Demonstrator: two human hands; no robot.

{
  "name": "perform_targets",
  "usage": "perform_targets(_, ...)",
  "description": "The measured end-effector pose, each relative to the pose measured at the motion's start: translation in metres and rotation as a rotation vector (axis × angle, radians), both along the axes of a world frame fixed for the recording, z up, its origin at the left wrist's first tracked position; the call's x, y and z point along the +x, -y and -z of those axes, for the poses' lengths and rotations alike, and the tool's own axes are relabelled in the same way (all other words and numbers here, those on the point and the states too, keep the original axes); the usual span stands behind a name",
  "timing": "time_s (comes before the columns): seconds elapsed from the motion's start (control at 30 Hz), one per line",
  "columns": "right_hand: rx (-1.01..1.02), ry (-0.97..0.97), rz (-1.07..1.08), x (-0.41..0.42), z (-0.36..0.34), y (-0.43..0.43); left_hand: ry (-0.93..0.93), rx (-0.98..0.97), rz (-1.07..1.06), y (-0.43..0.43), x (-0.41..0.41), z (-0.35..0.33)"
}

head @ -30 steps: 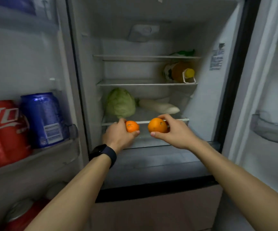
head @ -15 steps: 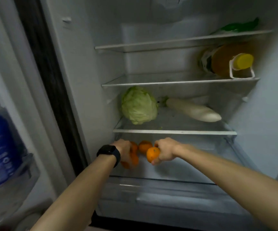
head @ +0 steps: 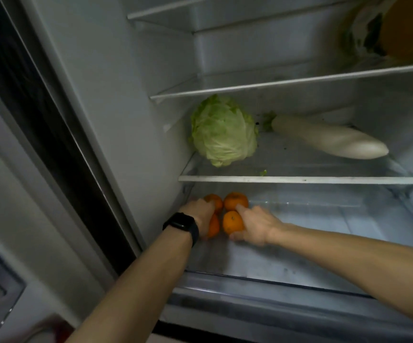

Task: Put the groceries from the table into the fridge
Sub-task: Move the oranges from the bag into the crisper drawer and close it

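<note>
Half a second before, the oranges were only just entering the bottom drawer (head: 311, 246); now both hands had pressed deep into its left corner. The right hand (head: 255, 226) kept its fingers (head: 241, 208) curled round the near right orange (head: 232, 224). The left hand (head: 198, 217) covered the near left orange (head: 214, 228), its grip hidden, so I could not tell. The far left orange (head: 215, 201) and the far right orange (head: 236, 199) lay just beyond the fingers. Probably only letting go remained.

Materials as I see them: drawer (head: 250, 263) of clear glossy plastic, shelf (head: 299, 179) transparent with a matt white edge strip, oranges (head: 235, 200) with finely dimpled, faintly shiny peel, cabbage (head: 224, 131) crinkled and veined, radish (head: 329, 142) smooth, my watch strap (head: 194, 231) matt black.
</note>
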State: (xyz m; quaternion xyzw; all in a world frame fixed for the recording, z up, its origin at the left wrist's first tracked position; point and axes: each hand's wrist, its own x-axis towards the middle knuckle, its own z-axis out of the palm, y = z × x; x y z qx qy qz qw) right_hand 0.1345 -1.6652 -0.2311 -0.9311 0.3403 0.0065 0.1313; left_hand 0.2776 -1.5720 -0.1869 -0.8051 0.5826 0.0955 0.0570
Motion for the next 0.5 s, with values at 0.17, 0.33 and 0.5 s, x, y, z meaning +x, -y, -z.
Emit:
perform_targets(0.17, 0.023, 0.058, -0.031, -0.002, 0.004, -0.008, 0.026, 0.003, -0.011, -0.001, -0.002, 0.0)
perform_targets(0.33, 0.043, 0.039, -0.022, 0.0, 0.006, -0.006, 0.027, 0.0, -0.005, -0.001, -0.003, 0.001)
perform_targets(0.5, 0.0, -0.085, -0.078, 0.004, -0.017, 0.0, 0.012, -0.003, -0.017, -0.005, -0.002, -0.001)
